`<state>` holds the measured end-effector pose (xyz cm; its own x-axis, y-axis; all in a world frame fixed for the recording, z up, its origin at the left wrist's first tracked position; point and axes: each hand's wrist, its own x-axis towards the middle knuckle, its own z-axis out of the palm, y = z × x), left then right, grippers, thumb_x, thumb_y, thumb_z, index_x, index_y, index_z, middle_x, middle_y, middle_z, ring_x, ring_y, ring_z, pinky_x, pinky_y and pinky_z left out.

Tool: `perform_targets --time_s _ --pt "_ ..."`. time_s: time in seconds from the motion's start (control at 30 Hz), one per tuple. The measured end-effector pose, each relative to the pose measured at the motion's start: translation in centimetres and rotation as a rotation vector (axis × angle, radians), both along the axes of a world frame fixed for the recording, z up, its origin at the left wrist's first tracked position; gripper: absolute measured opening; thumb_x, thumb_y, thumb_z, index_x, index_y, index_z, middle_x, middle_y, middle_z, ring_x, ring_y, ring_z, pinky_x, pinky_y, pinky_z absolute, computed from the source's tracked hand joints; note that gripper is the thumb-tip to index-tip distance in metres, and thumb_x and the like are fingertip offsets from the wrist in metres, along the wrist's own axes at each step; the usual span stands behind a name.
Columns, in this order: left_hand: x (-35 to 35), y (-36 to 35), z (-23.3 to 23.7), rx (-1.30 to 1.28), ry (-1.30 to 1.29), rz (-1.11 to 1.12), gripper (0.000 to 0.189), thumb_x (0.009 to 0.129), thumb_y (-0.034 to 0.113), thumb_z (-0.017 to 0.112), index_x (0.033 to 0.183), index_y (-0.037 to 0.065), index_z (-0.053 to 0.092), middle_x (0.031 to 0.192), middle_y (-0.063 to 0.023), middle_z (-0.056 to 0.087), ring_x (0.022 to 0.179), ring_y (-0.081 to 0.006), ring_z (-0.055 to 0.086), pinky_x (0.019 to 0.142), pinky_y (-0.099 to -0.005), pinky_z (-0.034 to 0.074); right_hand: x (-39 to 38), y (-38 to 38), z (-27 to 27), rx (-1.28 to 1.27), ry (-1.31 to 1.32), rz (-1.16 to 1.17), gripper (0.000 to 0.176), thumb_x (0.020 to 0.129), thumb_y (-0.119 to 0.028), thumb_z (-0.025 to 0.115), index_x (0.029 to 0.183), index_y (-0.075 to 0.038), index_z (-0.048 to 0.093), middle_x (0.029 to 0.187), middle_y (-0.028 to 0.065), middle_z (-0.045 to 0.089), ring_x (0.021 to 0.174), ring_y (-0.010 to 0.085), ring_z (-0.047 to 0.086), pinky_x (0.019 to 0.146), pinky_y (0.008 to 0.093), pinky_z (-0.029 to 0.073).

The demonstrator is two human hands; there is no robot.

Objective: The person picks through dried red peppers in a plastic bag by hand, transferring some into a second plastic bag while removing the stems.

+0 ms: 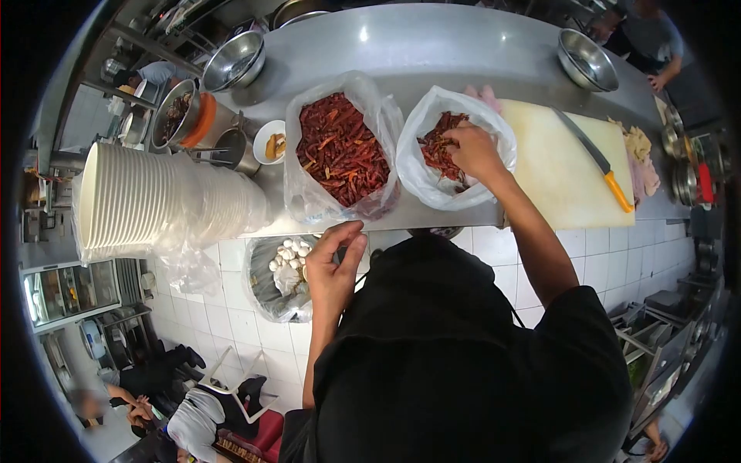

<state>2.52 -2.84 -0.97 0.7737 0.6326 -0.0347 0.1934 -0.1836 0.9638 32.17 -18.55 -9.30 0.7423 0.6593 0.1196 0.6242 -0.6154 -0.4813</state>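
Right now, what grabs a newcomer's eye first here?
Two clear bags of dried red chillies on the steel counter: the big bag at centre, and a smaller bag beside it with the right hand reaching in. Next, the tall stack of white bowls at the left edge and the orange-handled knife on the cutting board.
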Motion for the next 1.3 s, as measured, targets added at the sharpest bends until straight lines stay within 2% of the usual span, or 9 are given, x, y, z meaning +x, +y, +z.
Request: perform_targets --time_s 0.17,0.3,0.43,0.5,0.6,0.8,0.9,1.13,1.3 --pt "0.4 -0.3 0.0 0.003 -0.022 -0.016 0.022 0.089 0.003 0.072 0.111 -0.001 0.071 0.099 -0.0095 0.070 0.088 -0.0154 0.065 0.083 -0.0275 0.050 1.4 0.8 -2.2 -0.099 -0.068 0.062 0.020 0.076 -0.005 0.065 0.092 -0.008 0.077 0.099 0.0150 0.066 0.096 0.0345 0.065 0.090 0.0443 0.051" --pt "0.6 -0.3 0.3 0.021 -0.020 -0.019 0.022 0.088 0.003 0.072 0.110 -0.001 0.071 0.099 -0.0100 0.070 0.088 -0.0157 0.065 0.083 -0.0279 0.050 2.1 -0.7 -1.5 0.179 -0.043 0.003 0.016 0.080 -0.005 0.069 0.094 -0.005 0.077 0.092 0.0141 0.070 0.087 0.0341 0.067 0.081 0.0415 0.053" --pt "2.3 -0.2 0.9 0.164 -0.074 -0.066 0.025 0.086 0.004 0.074 0.110 -0.001 0.071 0.102 -0.0117 0.071 0.090 -0.0197 0.067 0.085 -0.0298 0.051 0.0 -2.1 2.8 0.478 0.388 -0.125 0.017 0.089 -0.005 0.070 0.103 0.004 0.073 0.084 0.0059 0.071 0.075 0.0132 0.063 0.071 0.0280 0.051" --pt "4.1 -0.7 2.3 0.339 -0.123 -0.094 0.026 0.083 0.006 0.076 0.108 0.000 0.071 0.104 -0.0144 0.070 0.091 -0.0272 0.068 0.085 -0.0333 0.053 -2.0 -2.0 5.8 0.565 0.643 -0.154 0.017 0.089 -0.004 0.070 0.105 0.004 0.072 0.084 0.0045 0.070 0.074 0.0113 0.061 0.071 0.0262 0.050" --pt "7.5 -1.1 2.8 0.547 -0.304 -0.166 0.031 0.081 0.005 0.078 0.111 0.000 0.071 0.105 -0.0135 0.070 0.093 -0.0207 0.067 0.083 -0.0306 0.052 -5.1 -1.2 8.9 0.649 0.833 -0.116 0.016 0.090 -0.002 0.069 0.105 0.003 0.072 0.084 0.0035 0.069 0.073 0.0079 0.059 0.068 0.0226 0.048" --pt "11.0 -1.8 2.5 0.318 -0.240 -0.236 0.020 0.085 0.004 0.075 0.104 -0.001 0.072 0.094 -0.0125 0.071 0.080 -0.0178 0.067 0.072 -0.0285 0.053 -8.4 -0.7 10.4 0.734 0.858 -0.013 0.014 0.089 0.000 0.070 0.103 0.003 0.072 0.086 0.0042 0.070 0.075 0.0079 0.062 0.068 0.0223 0.051" --pt "10.6 -2.0 2.9 0.272 -0.215 -0.216 0.014 0.086 0.003 0.073 0.099 -0.001 0.073 0.086 -0.0134 0.070 0.075 -0.0242 0.069 0.068 -0.0318 0.054 -8.7 -0.8 10.3 0.703 0.833 0.019 0.012 0.090 0.000 0.067 0.101 0.003 0.071 0.085 0.0036 0.070 0.075 0.0082 0.062 0.070 0.0232 0.051" --pt "9.9 -1.5 2.0 0.016 -0.167 -0.225 0.011 0.088 0.002 0.071 0.099 -0.001 0.073 0.081 -0.0074 0.070 0.072 -0.0129 0.065 0.067 -0.0270 0.051 -9.1 -0.2 10.1 0.595 0.795 0.091 0.010 0.092 -0.002 0.062 0.097 0.003 0.069 0.083 0.0026 0.068 0.075 0.0100 0.059 0.071 0.0261 0.049" --pt "8.9 0.2 2.3 -0.280 -0.117 -0.349 0.010 0.092 0.002 0.068 0.099 -0.002 0.072 0.086 -0.0016 0.069 0.076 -0.0086 0.061 0.071 -0.0237 0.049 -8.3 0.1 8.2 0.775 1.308 0.266 0.012 0.093 -0.006 0.063 0.099 0.003 0.068 0.085 0.0048 0.068 0.076 0.0114 0.059 0.073 0.0266 0.048"
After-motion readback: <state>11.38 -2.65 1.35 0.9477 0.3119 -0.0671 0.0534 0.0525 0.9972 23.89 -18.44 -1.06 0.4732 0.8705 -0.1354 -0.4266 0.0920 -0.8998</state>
